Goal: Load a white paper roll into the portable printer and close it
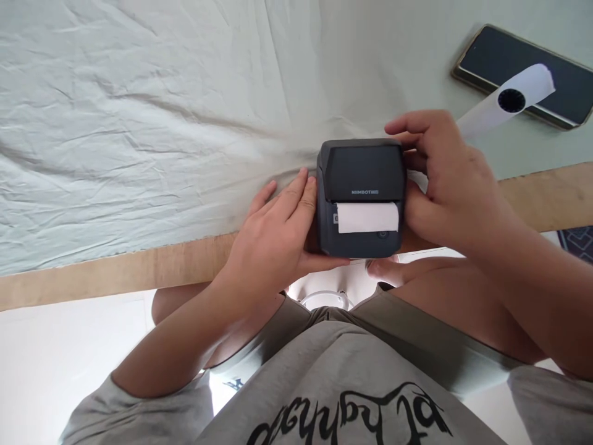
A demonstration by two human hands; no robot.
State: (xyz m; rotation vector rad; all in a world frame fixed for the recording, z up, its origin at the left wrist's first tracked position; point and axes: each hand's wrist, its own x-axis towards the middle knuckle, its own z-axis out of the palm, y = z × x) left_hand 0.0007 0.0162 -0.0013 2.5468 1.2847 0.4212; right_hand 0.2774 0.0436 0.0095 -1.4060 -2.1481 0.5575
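Head view | black printer (361,179) being clamped — left hand (280,225) cupping nine o'clock | right hand (449,179) curling round three o'clock

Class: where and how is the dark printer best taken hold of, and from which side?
I'd grip the dark printer by its two side walls, coming from left and right together, as the left hand and right hand flank it. Its boxy body offers opposed sides, and this hold should avoid the white paper strip across its face.
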